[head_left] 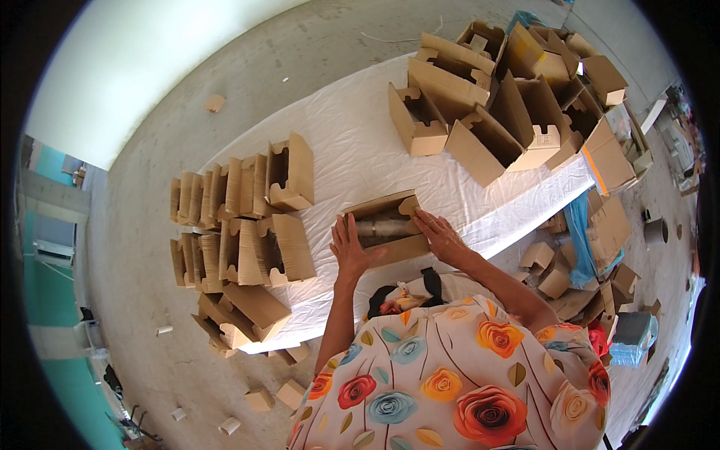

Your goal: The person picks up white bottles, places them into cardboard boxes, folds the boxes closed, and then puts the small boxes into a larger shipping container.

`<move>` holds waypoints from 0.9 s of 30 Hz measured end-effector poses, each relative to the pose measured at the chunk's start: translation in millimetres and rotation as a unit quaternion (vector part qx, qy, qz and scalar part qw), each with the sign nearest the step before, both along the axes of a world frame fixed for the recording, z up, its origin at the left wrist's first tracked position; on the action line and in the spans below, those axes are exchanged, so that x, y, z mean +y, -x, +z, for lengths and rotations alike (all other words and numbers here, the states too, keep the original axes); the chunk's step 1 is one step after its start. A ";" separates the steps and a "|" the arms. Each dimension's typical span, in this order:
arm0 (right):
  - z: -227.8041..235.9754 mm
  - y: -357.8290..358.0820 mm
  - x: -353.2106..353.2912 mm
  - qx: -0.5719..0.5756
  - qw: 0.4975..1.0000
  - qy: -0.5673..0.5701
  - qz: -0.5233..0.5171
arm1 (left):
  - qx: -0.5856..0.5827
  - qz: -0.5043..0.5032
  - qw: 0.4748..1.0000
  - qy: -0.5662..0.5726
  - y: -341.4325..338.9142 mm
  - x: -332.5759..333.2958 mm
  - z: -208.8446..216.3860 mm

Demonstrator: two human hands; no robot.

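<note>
A long open cardboard box [405,248] lies on the white-covered table right in front of me. Inside it is a greyish, roughly cylindrical object [381,227], whose exact kind I cannot make out. My left hand [352,249] grips the box's left end, its thumb along the near wall and its fingers over the end. At the opposite end my right hand [444,240] has its fingers over the right wall and flap. Both hands touch the box, one at each end.
Two rows of upright brown boxes [291,171] stand on the table's left side. Many open boxes [480,146] crowd its far right. Loose cardboard [609,232] and blue plastic [577,240] lie to the right. Small cardboard pieces [260,400] are scattered on the concrete floor [161,247].
</note>
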State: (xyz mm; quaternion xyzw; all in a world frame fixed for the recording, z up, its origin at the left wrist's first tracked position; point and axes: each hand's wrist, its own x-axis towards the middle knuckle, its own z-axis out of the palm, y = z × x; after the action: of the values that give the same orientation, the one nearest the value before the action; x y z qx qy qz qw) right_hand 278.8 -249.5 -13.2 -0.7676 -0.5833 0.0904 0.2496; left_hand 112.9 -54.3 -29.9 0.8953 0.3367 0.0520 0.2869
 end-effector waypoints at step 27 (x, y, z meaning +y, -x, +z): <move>-5.2 -28.8 40.0 0.135 0.990 0.038 -0.012 | -0.427 0.177 0.830 0.314 4.5 7.0 17.0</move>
State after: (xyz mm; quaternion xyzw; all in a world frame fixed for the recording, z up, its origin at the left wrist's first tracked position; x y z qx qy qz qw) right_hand 307.7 -209.5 -18.5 -0.7643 -0.5310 0.2121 0.2981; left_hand 108.5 -47.4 -12.9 0.5711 0.3312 0.3705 0.6534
